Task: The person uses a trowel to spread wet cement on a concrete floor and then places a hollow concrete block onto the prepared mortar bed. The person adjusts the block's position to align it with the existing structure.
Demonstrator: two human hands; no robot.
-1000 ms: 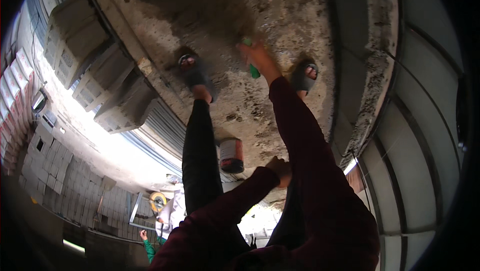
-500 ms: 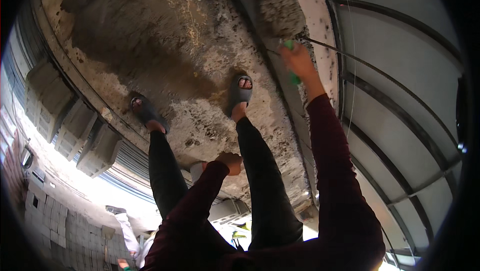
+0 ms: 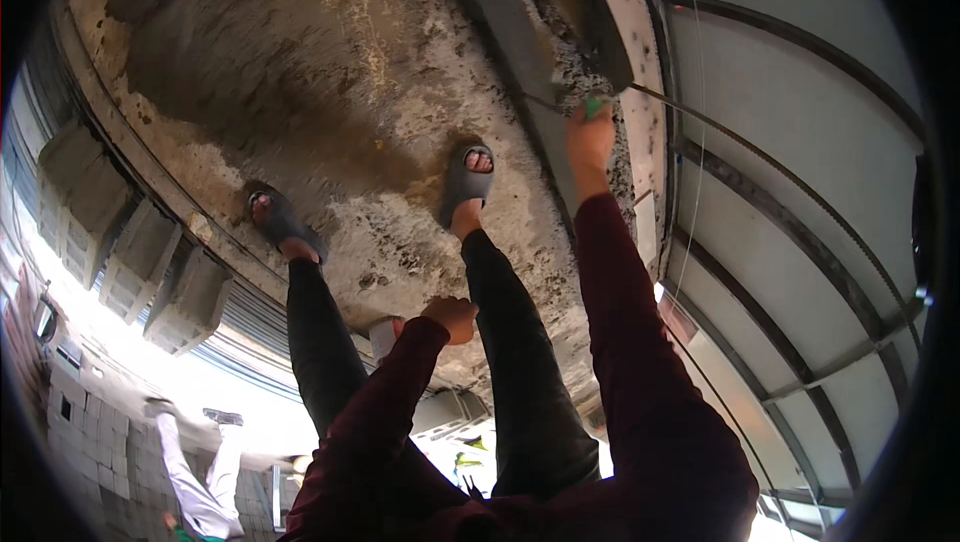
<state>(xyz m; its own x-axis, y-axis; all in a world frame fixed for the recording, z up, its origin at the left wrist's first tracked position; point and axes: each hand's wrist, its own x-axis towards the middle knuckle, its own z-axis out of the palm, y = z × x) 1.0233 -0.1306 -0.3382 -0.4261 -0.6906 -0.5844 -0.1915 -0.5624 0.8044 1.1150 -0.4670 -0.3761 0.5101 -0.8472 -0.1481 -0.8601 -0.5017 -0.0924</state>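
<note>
My right hand (image 3: 590, 142) is closed round a green handle (image 3: 597, 106) at the narrow, rough cement-covered strip (image 3: 560, 42) to the right of the floor; the tool's far end is hard to make out. My left hand (image 3: 450, 319) is closed between my legs, over a grey-and-red container (image 3: 382, 336) that it partly hides; whether it holds anything I cannot see. My sandalled feet stand apart on the stained concrete floor (image 3: 390, 62), which has a darker, damp-looking patch (image 3: 200, 42).
Concrete blocks (image 3: 135, 262) stand along the left edge. A curved-looking panelled wall with metal bars (image 3: 780, 192) runs down the right, with a cable. At the lower left are another person in pale trousers (image 3: 205, 482) and stacked grey blocks (image 3: 90, 422).
My right hand, with the green handle, has moved right from between my feet to the strip. The view has shifted, and the other person's legs now show more fully.
</note>
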